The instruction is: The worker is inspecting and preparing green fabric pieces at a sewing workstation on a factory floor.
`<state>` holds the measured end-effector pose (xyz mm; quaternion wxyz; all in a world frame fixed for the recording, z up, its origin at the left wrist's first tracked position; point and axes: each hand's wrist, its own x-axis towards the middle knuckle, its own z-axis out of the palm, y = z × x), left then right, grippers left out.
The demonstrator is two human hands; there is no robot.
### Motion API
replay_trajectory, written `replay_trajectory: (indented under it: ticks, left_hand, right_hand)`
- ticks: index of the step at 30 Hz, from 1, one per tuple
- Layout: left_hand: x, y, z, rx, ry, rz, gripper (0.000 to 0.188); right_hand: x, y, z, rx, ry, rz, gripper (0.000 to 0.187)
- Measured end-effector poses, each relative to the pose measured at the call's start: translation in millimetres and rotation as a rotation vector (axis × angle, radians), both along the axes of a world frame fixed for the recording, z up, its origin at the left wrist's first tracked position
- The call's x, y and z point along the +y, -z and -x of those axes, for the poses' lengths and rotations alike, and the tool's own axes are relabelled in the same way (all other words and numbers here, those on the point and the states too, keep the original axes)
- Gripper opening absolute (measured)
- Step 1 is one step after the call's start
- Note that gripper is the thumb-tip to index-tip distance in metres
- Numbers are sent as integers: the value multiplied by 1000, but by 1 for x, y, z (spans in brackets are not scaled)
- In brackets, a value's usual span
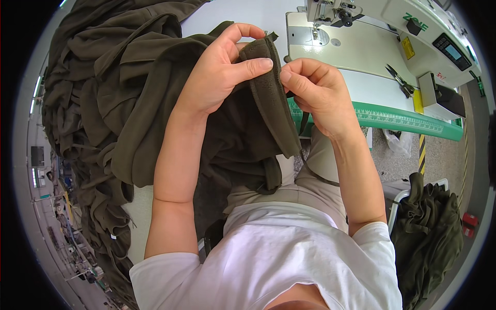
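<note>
Right now, the left hand (222, 67) grasps the cloth (268, 103) near its top, thumb on the face and fingers behind. The right hand (318, 93), its fingers curled, pinches the same piece's right edge between thumb and forefinger. The cloth is held up in front of the body, its lower end hanging over the lap (279, 199). A dark pile (113, 93) spreads to the left. Beyond the right hand stand the sewing machine (356, 36) and, near it, scissors (400, 80); a green ruler (382, 114) lines the table's front edge.
</note>
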<state>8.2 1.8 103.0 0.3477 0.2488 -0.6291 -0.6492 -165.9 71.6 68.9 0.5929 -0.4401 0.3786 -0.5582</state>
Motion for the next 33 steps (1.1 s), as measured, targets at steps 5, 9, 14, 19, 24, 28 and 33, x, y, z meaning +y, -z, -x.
replay_trajectory:
  ticks: [5,9,14,19,24,28,33]
  left_hand:
    - [17,11,6,-343,-667,959,25]
    - [54,17,7,-324,-416,698,15]
    - [52,28,12,-91,-488,388,10]
    - [50,27,13,-127,-487,388,10]
    - [50,24,11,-179,-480,401,9]
    - [46,17,8,-81,-375,202,10]
    - [43,19,7,-74,-373,219,10]
  right_hand:
    - [3,2,-4,115,156,63,17]
    - [7,4,-11,219,269,160,15]
    - [11,2,-18,369,351,322,12]
    - [11,3,-15,453,383,368,10]
    - [8,5,-17,450,381,384,11]
    - [7,-4,-11,244,191,34,14]
    - [5,3,-12,346,238,205,18]
